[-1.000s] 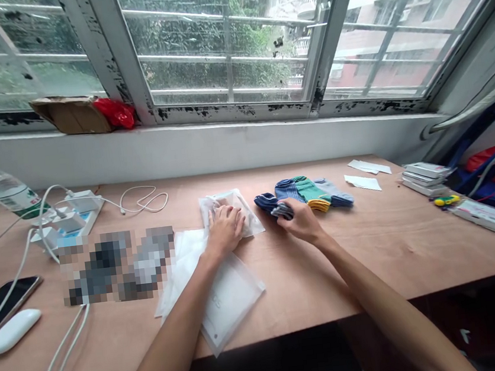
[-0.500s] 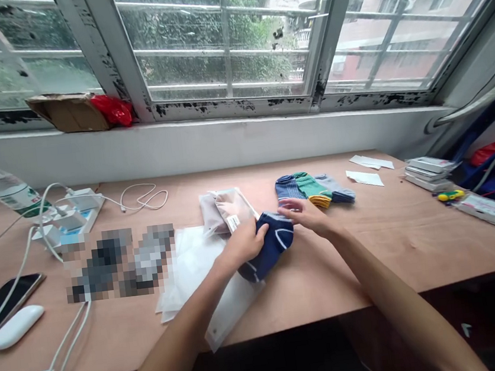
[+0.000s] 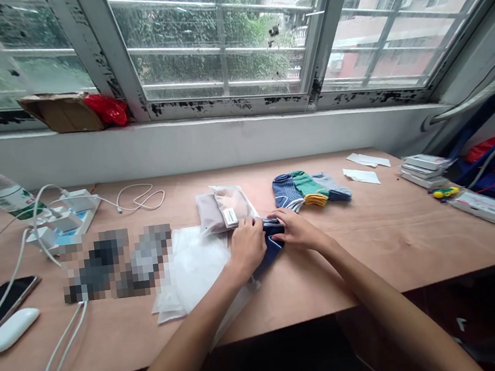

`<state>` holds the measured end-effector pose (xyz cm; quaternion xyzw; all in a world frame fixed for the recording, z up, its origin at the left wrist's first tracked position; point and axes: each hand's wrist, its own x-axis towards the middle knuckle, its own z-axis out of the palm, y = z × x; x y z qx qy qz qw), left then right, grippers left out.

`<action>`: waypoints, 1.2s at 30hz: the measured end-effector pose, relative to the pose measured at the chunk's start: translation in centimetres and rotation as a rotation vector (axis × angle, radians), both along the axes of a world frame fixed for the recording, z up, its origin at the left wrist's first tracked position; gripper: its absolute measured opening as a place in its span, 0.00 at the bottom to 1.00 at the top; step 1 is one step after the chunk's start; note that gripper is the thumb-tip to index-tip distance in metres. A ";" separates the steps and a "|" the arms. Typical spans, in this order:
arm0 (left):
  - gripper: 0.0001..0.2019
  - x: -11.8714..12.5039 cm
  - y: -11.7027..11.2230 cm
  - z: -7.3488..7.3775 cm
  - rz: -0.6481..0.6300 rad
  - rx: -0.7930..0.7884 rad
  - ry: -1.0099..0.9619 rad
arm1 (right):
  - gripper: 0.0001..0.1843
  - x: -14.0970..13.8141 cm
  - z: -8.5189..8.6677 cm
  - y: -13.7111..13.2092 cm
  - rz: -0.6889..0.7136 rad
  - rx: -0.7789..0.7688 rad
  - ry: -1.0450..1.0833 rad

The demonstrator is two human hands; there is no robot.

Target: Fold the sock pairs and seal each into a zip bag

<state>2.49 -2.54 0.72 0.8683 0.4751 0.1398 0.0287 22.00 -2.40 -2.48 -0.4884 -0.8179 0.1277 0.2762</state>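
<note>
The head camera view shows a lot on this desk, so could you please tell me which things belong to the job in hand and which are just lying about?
In use: left hand, right hand, navy sock, clear plastic bags, filled bags, row of striped socks.

Lying about: smartphone, white mouse, power strip, water bottle, cardboard piece.

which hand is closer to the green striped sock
Right. The right hand sits just in front of the green striped sock, not touching it; the left hand is farther left, both hands on a navy sock.
</note>
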 end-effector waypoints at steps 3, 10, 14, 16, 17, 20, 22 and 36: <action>0.07 -0.3 0.2 -0.4 -0.067 0.013 -0.161 | 0.28 -0.3 -0.2 -0.2 -0.036 0.044 -0.026; 0.09 -0.6 0.0 -0.4 -0.221 -0.238 -0.654 | 0.21 -1.7 0.1 -0.8 -0.056 0.182 -0.051; 0.08 -0.7 0.0 -0.5 -0.203 -0.288 -0.712 | 0.14 -2.1 0.1 -1.2 -0.058 0.205 -0.076; 0.07 -0.8 0.3 -0.8 -0.091 -0.213 -0.661 | 0.15 -2.2 0.1 -1.3 -0.053 0.194 -0.076; 0.08 -0.9 0.5 -1.0 -0.019 -0.163 -0.615 | 0.15 -2.1 0.1 -1.4 -0.055 0.189 -0.073; 0.09 -1.0 1.0 -1.8 0.129 -0.090 -0.425 | 0.15 -2.1 0.1 -1.5 -0.071 0.179 -0.075; 0.10 -1.1 1.2 -2.1 0.148 -0.110 -0.326 | 0.14 -2.0 0.0 -1.6 -0.081 0.176 -0.093; 0.07 -1.0 1.1 -2.1 0.148 -0.110 -0.298 | 0.13 -2.0 -0.2 -1.5 -0.093 0.193 -0.091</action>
